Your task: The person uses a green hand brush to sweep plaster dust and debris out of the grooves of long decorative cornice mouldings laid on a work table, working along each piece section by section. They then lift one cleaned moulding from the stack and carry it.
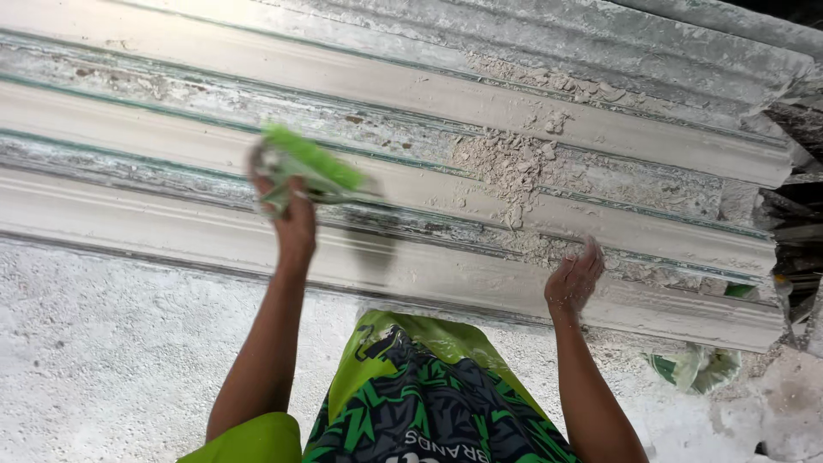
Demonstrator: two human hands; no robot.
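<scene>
Long white plaster moulding strips [411, 94] lie side by side in front of me, with greenish edges and crumbled plaster bits [514, 163] on them. My left hand [291, 219] is raised over the nearest strips and grips a green brush [313, 163], which is blurred from motion. My right hand [574, 279] rests on the front strip [669, 313], fingers together and palm against its surface, holding nothing. My green and black patterned clothing [420, 403] fills the bottom middle.
A rough white, plaster-dusted floor [111, 360] spreads below the strips. A crumpled green and white plastic bag [699, 369] lies at the lower right. Dark debris and rubble [797, 214] sit past the strips' right ends.
</scene>
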